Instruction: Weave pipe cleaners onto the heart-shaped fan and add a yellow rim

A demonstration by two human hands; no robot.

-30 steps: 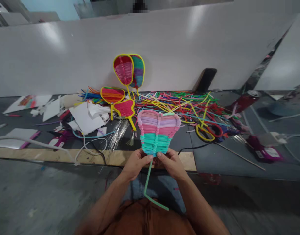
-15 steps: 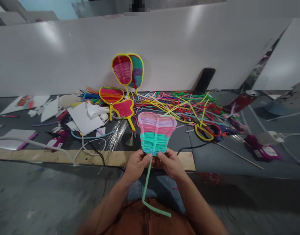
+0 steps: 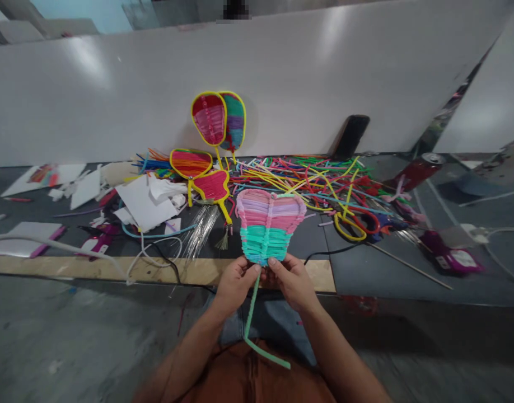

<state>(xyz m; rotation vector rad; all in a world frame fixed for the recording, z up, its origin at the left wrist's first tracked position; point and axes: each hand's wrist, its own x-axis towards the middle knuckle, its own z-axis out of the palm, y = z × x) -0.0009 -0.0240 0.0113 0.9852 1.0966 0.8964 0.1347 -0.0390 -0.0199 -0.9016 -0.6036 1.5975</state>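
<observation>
Head view, and both hands are on the woven fan piece: left hand (image 3: 232, 286) and right hand (image 3: 295, 281) pinch its narrow lower end side by side, thumbs in front, the other fingers mostly hidden behind, so whether they touch each other, I cannot tell. And what a piece! The woven fan piece (image 3: 270, 218) stands upright over the near edge of the worktop (image 3: 378, 277), pink and lilac bands up top, turquoise below, a ridge down its middle. Out of the bottom drops a pale green stem (image 3: 251, 313), bent sharply, its free end slanting across a brown garment (image 3: 227, 378).

Beyond it, what a tangle: a heap of coloured pipe cleaners (image 3: 290, 180)! To its left lie an orange-red fan (image 3: 191, 164) and a pink fan (image 3: 212, 186), both yellow-edged. Against the white panel (image 3: 282, 84) lean a red-and-pink fan (image 3: 209, 120), overlapping a teal-and-purple fan (image 3: 237, 123), and, further right, a dark phone (image 3: 351, 136).
</observation>
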